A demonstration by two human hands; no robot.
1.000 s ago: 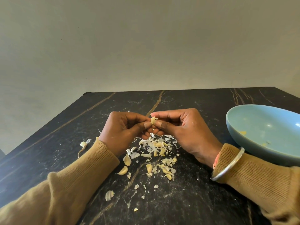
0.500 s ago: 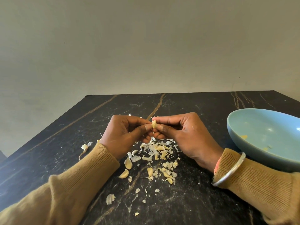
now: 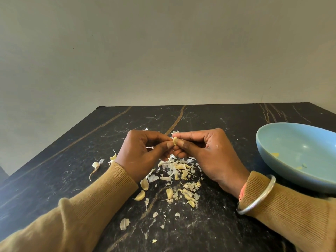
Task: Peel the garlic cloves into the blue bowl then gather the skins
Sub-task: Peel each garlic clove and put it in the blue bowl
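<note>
Black stone table (image 3: 227,124): left grip (image 3: 143,153) and right grip (image 3: 205,151) pinch small pale garlic clove (image 3: 175,140); likely slip risk into papery skins (image 3: 171,169) below.

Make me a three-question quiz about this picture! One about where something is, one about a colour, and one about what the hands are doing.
1. Where is the bowl?
A) on a shelf
B) on the table, right of the right hand
C) on the person's lap

2. What colour are the sleeves?
A) mustard brown
B) red
C) white

3. Who holds the garlic clove?
A) nobody, it lies in the bowl
B) one hand alone
C) both hands pinch it

Answers:
1 B, the bowl sits on the table just past the right wrist.
2 A, both cuffs are mustard brown.
3 C, the left hand and the right hand pinch the clove from either side.
</note>
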